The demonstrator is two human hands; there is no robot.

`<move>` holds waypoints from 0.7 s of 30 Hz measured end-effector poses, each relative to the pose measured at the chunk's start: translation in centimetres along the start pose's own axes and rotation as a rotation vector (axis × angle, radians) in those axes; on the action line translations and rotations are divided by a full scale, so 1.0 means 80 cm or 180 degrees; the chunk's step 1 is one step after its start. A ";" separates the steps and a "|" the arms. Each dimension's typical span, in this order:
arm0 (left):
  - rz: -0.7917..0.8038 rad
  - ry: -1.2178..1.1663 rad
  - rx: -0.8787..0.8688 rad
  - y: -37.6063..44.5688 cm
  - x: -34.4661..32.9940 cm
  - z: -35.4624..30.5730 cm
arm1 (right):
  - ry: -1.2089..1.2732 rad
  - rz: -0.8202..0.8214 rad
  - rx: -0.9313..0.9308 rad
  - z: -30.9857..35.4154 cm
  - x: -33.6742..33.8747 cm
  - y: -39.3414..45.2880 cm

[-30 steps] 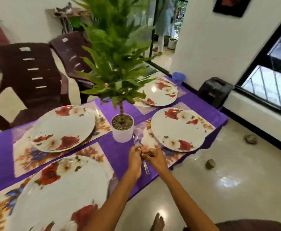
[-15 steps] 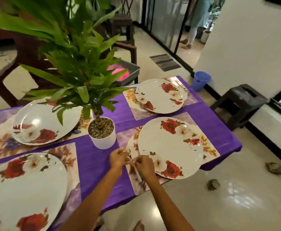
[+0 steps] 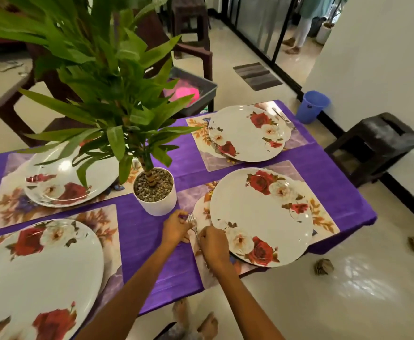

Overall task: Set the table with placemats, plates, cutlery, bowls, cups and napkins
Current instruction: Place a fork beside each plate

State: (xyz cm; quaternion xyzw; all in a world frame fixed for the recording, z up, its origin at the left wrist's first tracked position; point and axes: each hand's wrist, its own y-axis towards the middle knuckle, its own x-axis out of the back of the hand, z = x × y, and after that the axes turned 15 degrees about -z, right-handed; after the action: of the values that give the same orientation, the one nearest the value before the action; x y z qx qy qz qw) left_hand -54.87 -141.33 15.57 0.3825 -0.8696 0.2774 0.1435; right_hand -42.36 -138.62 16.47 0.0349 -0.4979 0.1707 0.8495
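Your silver metal fork (image 3: pixel 194 228) lay on the floral rectangular placemat (image 3: pixel 202 263), just left of the round white plate with red roses (image 3: pixel 262 217). Your left hand (image 3: pixel 175 229) pinched it near the tines; your right hand (image 3: pixel 213 245) curled round its handle. The surface wore a purple tablecloth (image 3: pixel 139 231), with a white potted green plant (image 3: pixel 155 195) nearby. A blue plastic bin (image 3: pixel 312 106) stood on the pale glossy floor (image 3: pixel 348 303).

Both hands (image 3: pixel 176 229) (image 3: pixel 213 244) close together, seemingly pinching
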 end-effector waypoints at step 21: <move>0.0142 0.0005 -0.2836 -0.088 -0.196 -0.171 | 0.1839 -0.2663 -0.0854 -0.123 0.156 0.051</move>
State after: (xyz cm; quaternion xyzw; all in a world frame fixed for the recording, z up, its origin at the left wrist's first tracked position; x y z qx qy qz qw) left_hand -38.69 -127.92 21.99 0.2643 -0.9122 -0.1211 0.2889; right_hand -29.93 -129.37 21.80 0.0732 -0.2044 -0.2457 0.9447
